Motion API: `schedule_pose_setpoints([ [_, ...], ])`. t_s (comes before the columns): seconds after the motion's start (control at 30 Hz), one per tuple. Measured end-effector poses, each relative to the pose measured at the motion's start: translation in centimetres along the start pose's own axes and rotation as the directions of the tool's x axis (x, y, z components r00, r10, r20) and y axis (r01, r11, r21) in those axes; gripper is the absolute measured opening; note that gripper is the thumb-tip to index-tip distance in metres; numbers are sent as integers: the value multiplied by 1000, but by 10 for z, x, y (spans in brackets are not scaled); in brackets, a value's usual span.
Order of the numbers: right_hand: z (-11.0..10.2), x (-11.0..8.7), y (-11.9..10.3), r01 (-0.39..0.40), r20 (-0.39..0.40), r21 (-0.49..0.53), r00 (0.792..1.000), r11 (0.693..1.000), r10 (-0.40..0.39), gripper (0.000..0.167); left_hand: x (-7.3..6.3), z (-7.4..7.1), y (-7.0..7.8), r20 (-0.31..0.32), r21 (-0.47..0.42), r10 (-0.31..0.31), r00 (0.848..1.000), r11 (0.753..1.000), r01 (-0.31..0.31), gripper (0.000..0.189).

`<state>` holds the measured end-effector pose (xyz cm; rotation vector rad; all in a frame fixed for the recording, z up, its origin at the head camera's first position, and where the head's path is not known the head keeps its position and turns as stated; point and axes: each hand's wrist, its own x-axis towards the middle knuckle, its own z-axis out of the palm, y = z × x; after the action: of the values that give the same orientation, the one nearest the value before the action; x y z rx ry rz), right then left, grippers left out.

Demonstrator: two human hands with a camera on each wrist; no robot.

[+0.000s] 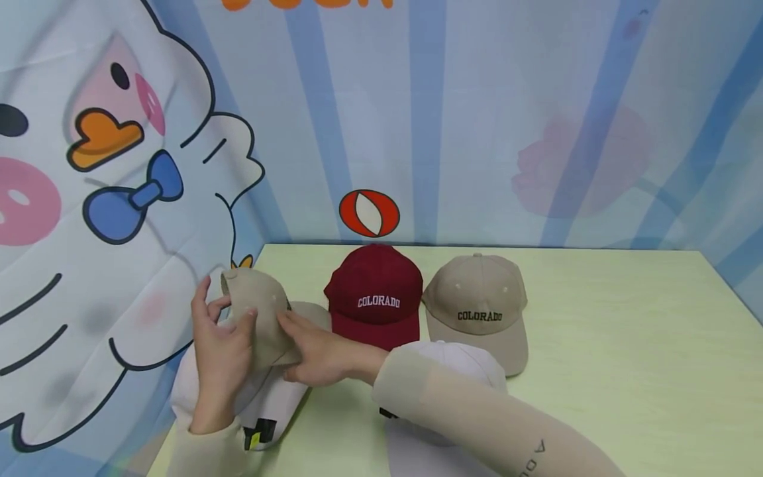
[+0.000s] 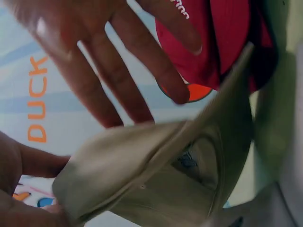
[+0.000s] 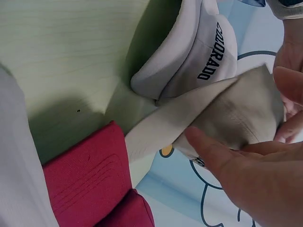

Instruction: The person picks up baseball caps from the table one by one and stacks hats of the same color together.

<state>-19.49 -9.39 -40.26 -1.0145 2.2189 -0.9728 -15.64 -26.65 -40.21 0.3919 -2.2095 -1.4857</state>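
Note:
A beige baseball cap [image 1: 259, 311] is tilted at the left of the table, its brim toward the red cap. My left hand [image 1: 223, 351] pinches the crown's back edge, its thumb on the near side. My right hand [image 1: 324, 351] lies against the front of the crown with straight fingers. In the left wrist view the cap's hollow underside [image 2: 175, 189] shows, with a small label inside. A white cap [image 3: 210, 61] lettered COLORADO lies just below the held cap, partly hidden by it and by my left hand.
A dark red cap [image 1: 375, 285] and another beige cap [image 1: 479, 291] stand side by side toward the back. A second white cap [image 1: 459, 358] lies nearer, mostly covered by my right sleeve [image 1: 477, 411]. A printed cloth backdrop [image 1: 477, 119] rises behind the pale table [image 1: 626, 344].

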Motion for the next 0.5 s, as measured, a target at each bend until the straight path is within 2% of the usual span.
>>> schedule_pose_setpoints([
  [0.17,-2,-3,0,39,-35,19,999,999,-39,92,-3,7,9,-52,-27,126,991,991,-128,77],
  [0.33,-7,-11,-3,72,-65,53,996,996,-68,91,-9,10,17,-90,26,219,972,976,-218,73],
  [0.43,-14,-18,-6,81,-91,109,993,991,-71,88,-12,10,23,-100,75,291,952,956,-284,72],
  [0.5,-20,-23,-7,99,-112,153,990,983,-83,85,-13,11,27,-101,108,353,930,933,-342,72],
])
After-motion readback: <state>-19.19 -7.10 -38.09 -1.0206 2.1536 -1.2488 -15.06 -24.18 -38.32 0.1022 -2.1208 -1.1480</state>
